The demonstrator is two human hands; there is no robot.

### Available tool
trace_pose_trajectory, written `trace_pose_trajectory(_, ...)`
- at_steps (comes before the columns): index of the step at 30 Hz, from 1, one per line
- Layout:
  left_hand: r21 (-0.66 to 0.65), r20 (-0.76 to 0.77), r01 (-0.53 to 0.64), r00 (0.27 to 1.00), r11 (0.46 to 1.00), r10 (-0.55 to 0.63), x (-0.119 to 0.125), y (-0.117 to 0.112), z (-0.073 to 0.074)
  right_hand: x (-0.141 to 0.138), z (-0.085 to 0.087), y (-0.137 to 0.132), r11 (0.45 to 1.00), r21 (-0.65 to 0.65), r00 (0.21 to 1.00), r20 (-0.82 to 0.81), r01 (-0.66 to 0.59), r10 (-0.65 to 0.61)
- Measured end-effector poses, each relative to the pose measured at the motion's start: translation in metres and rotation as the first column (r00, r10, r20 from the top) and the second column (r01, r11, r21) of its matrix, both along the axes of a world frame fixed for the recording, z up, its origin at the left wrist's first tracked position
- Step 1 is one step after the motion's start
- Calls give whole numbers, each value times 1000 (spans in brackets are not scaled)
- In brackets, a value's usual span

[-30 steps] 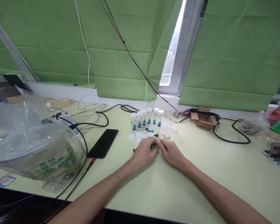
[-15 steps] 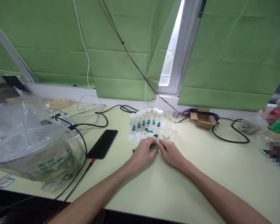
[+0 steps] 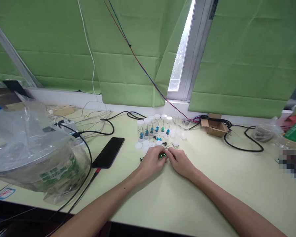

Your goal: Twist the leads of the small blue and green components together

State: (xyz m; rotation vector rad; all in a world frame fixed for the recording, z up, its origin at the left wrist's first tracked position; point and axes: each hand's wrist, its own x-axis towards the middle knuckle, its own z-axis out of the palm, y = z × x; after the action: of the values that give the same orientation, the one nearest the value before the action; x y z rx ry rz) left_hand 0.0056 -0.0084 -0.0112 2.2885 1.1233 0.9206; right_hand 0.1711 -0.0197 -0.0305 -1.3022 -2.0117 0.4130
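Around a small shiny green metallic piece [image 3: 162, 155], the fingers of my left hand [image 3: 151, 161] are closed. My right hand [image 3: 182, 161] meets it at the fingertips, its thumb and fingers pinched together; whatever is between them is too small and hidden to name. Just beyond both hands lie a blue metallic piece [image 3: 159, 139], a black piece [image 3: 164, 143] and thin pins [image 3: 174, 144]. Several clear vials with white caps [image 3: 147, 129] stand upright behind these, holding blue or green pieces with thin stems. Loose white caps [image 3: 138, 145] lie left of the pieces.
A black phone [image 3: 109, 152] lies to the left beside a cable and a large plastic bag [image 3: 44, 158]. Empty clear vials [image 3: 186, 123] lie behind on the right, near an open cardboard box [image 3: 215, 127] and coiled black cable [image 3: 251, 150]. Green blinds hang behind.
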Motion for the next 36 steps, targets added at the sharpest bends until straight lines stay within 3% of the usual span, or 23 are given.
trace_pose_trajectory(36,8,-7,-1,1000,1000,1,0,0,2,0,3,0,1000,1,1000,15,4,-4)
